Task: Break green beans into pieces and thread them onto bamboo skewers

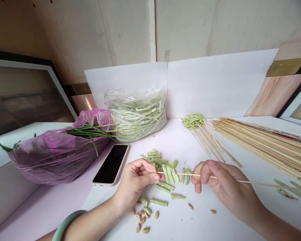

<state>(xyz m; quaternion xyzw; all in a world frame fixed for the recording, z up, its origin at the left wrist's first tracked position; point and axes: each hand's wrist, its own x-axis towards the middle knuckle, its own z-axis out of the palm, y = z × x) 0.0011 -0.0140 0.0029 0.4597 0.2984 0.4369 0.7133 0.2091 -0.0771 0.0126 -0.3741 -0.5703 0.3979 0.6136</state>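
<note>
Between thumb and fingers, my left hand (136, 179) pinches a short cut piece of green bean (154, 167) at the tip of a bamboo skewer. My right hand (219, 179) is closed around the bamboo skewer (256, 183), whose long end runs off to the right. Several bean pieces (171, 174) are threaded side by side near the pointed end. Loose cut bean pieces (159, 202) lie on the white table below and behind my left hand. Several brown beans (142, 220) are scattered close to my left wrist, which wears a pale green bangle (68, 223).
A phone (110, 165) lies left of my hands. Beyond it are a purple bag (57, 157) of green stalks and a clear bag (137, 117) of long beans. Filled skewers (194, 119) lie at the back, with a pile of bare skewers (261, 144) to the right.
</note>
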